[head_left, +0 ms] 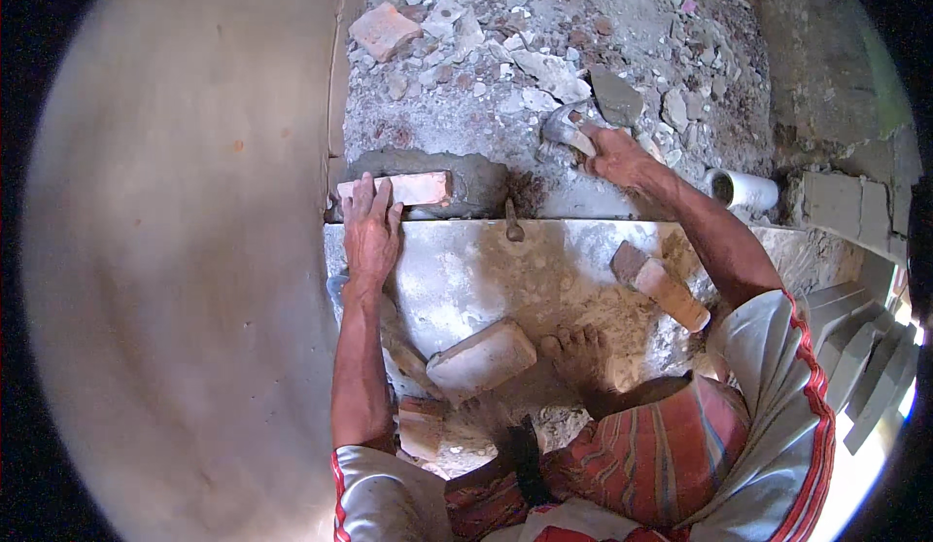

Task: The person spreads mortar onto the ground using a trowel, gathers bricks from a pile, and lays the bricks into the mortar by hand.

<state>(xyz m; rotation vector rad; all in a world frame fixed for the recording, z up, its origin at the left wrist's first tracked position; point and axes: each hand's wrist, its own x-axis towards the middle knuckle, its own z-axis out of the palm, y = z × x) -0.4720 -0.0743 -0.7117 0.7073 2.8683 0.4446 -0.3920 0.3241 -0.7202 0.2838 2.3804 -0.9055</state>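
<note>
A pale reddish brick [420, 189] lies lengthwise on a bed of wet grey mortar [478, 180] along the ledge, its left end near the wall. My left hand [371, 231] grips the brick's left part, fingers over its top and thumb at the near side. In my right hand [620, 158] is a hammer [568, 130], held close to its metal head above the rubble, to the right of the mortar. A small tool handle [514, 223] sticks out over the ledge's near edge, between my hands; the rest of that tool cannot be made out.
A smooth grey wall [194, 231] rises at left. Broken masonry [466, 36] and a loose brick piece [385, 32] cover the far surface. A white pipe [746, 190] juts up at right. Near my feet lie a pale brick [482, 359] and a broken brick [671, 294].
</note>
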